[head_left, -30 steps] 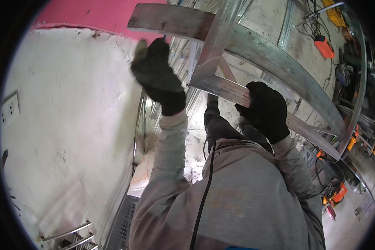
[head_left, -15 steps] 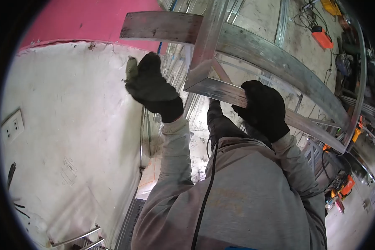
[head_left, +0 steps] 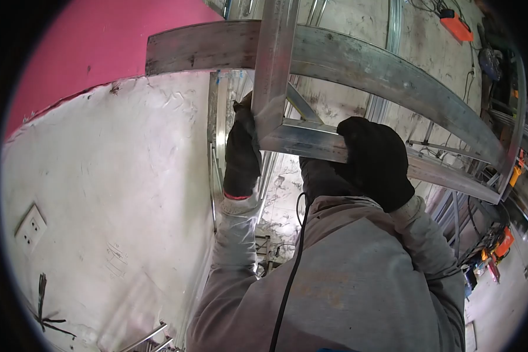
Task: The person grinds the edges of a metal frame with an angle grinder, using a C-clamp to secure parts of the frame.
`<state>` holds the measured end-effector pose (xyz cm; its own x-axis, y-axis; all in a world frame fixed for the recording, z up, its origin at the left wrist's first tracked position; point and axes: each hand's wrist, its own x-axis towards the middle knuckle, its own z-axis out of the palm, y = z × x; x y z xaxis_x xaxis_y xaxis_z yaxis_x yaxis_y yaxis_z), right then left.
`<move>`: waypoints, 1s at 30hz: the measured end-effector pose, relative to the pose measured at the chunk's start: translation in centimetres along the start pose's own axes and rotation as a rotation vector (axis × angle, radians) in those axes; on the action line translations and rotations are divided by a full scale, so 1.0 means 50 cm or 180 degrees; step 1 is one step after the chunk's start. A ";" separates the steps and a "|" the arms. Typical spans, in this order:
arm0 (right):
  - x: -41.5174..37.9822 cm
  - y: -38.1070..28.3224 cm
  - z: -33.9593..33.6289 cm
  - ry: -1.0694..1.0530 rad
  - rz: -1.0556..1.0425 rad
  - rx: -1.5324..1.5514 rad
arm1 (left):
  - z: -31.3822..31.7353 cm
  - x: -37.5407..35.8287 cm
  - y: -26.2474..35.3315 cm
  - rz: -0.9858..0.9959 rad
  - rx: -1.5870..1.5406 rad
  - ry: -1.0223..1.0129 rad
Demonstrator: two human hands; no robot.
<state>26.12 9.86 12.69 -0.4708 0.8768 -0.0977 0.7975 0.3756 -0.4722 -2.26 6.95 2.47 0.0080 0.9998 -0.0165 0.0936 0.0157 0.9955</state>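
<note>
In front of my body is a welded metal frame (head_left: 311, 141) made of rectangular steel tubes, its near left corner squared off. My right hand (head_left: 375, 161), in a black glove, is closed round its near bar. At the left, my gloved left hand (head_left: 242, 154) grips the frame's side where the upright tube (head_left: 273, 64) meets that bar; some of its fingers are hidden behind the metal. A broad, flat steel bar (head_left: 346, 56) crosses behind the upright, and its left end sticks out past it.
A white wall (head_left: 117, 170) with a pink upper part (head_left: 94, 53) stands close on my left and carries a socket plate (head_left: 30, 229). Metal lengths lie on the floor beyond the frame. Orange tools (head_left: 456, 26) and cables are at the right. A black cord (head_left: 290, 276) hangs down my front.
My left hand has come from open and apart to the frame's corner, taking hold there. In view, the frame sits slightly further left and lower. My right hand keeps its grip.
</note>
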 end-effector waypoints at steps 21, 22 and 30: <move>0.001 0.006 0.000 0.0087 -0.0171 -0.0057 | -0.038 -0.026 0.043 0.0716 0.2655 -0.0386; 0.000 0.005 -0.001 0.0082 -0.0168 -0.0084 | -0.041 -0.022 0.032 0.0879 0.2727 -0.0380; 0.000 0.003 -0.003 -0.0226 -0.0074 -0.0132 | -0.066 0.042 0.084 0.0666 0.1993 -0.1116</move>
<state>26.29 9.97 12.77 -0.5137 0.8448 -0.1497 0.8003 0.4090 -0.4385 -5.11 9.15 6.92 0.3950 0.9180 0.0344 0.6038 -0.2877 0.7434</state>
